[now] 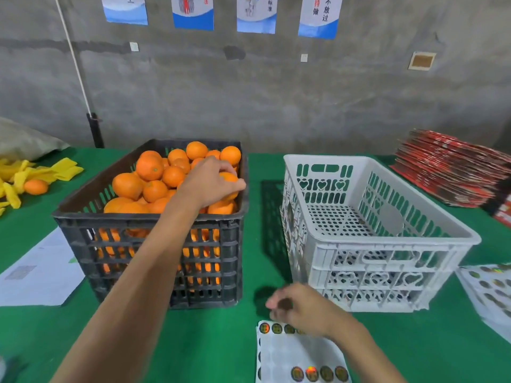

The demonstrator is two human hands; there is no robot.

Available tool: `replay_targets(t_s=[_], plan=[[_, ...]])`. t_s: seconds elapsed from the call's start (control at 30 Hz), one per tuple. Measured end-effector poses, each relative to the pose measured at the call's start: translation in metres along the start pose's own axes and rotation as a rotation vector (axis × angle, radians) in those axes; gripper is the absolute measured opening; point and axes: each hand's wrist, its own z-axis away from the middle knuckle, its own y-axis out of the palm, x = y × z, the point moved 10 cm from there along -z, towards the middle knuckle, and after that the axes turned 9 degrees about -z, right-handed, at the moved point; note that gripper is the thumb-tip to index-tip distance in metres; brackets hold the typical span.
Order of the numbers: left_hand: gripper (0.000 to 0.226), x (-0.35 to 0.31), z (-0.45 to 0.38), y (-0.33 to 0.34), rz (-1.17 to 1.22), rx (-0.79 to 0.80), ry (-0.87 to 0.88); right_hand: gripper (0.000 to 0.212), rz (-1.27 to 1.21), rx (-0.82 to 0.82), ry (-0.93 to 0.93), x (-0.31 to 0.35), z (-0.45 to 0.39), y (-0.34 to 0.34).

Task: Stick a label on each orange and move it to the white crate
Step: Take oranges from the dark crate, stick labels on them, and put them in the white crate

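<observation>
Head view shows a green table [221,341] with a black crate [154,244] heaped with oranges and, just right of it, a white crate [387,258] holding no fruit. The left hand [208,179] reaches into the black crate, fingers curled over an orange [231,178] at the crate's right wall. The right hand [301,308] hovers over the top edge of a label sheet [293,355] lying near the front of the table; its fingertips are bunched and blurred, and whether they pinch a label I cannot tell. A few round labels sit along the sheet's top and bottom rows. A stray orange [36,186] lies among yellow foam nets [16,178] at far left.
</observation>
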Motion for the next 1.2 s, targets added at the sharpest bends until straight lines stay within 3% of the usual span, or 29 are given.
replay_targets(t_s=[0.1,0.27,0.43,0.57,0.73,1.2], plan=[[0.051,0.000,0.000,0.002,0.007,-0.006,0.014,0.023,0.104,0.057,0.036,-0.030,0.007,0.024],[0.022,0.002,-0.002,0.003,-0.015,-0.053,0.035,0.059,0.145,-0.013,-0.032,-0.026,0.005,0.026],[0.014,0.007,-0.002,-0.002,-0.017,-0.105,0.038,0.052,0.181,-0.045,-0.146,-0.029,0.005,0.031],[0.013,0.011,-0.001,-0.008,-0.042,-0.129,0.054,0.044,-0.005,-0.126,-0.160,-0.041,0.015,0.020],[0.011,0.018,-0.002,-0.013,-0.089,-0.174,0.064,0.063,0.018,0.018,-0.152,-0.062,0.040,0.028],[0.011,0.030,0.002,-0.018,-0.070,-0.165,0.021,0.036,0.138,0.074,-0.257,-0.048,0.050,0.042]])
